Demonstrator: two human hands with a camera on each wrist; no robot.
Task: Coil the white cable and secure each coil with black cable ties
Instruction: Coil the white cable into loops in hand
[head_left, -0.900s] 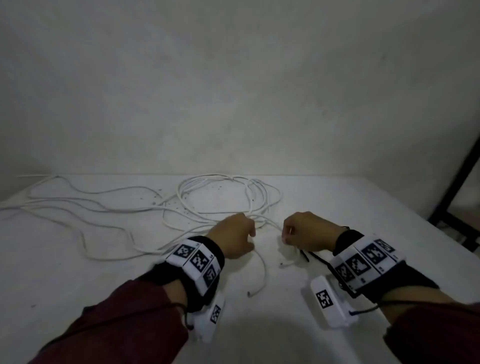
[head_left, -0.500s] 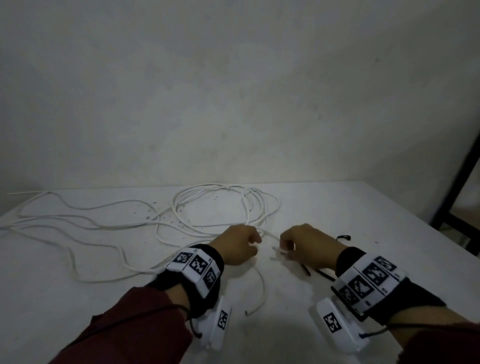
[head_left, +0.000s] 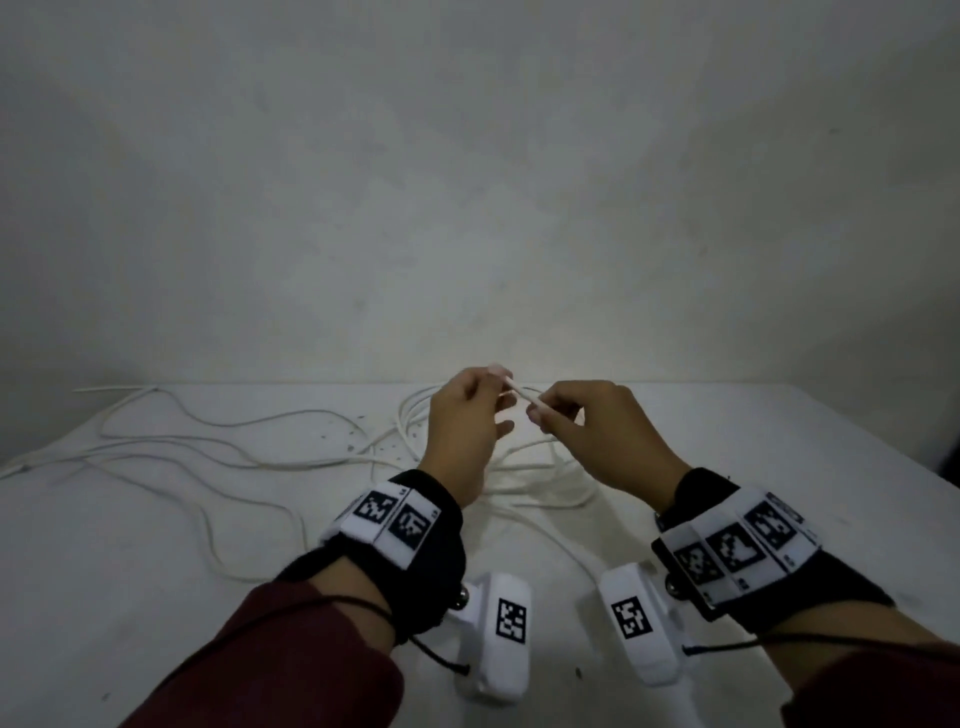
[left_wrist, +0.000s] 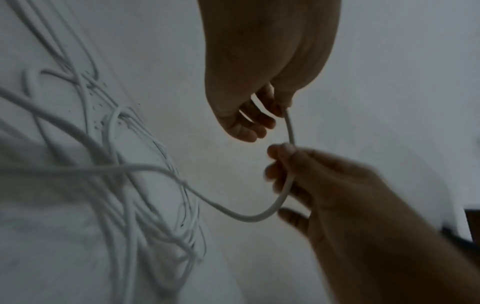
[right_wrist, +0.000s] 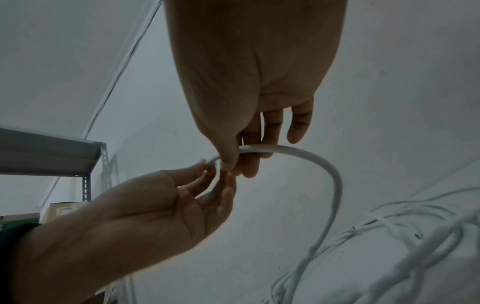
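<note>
The white cable (head_left: 523, 393) sprawls in loose loops (head_left: 249, 457) over the white table (head_left: 779, 467). Both hands are raised above the table and hold a short stretch near the cable's end between them. My left hand (head_left: 501, 387) pinches the end with thumb and fingertips (left_wrist: 283, 110). My right hand (head_left: 540, 415) grips the cable (left_wrist: 289, 127) just beside it, fingers curled round it (right_wrist: 233, 158). From the right hand the cable (right_wrist: 335, 185) arcs down to the pile of loops (left_wrist: 145, 205). No black cable ties show in any view.
A plain wall rises right behind the table's far edge (head_left: 675, 385). The table's right edge (head_left: 893, 447) runs diagonally, with a dark gap beyond. A metal shelf (right_wrist: 52, 156) shows in the right wrist view. Bare tabletop lies at the front left.
Both hands have lifted off the table, carrying the cable end up with them. The black ties seen near the right hand earlier are now out of sight.
</note>
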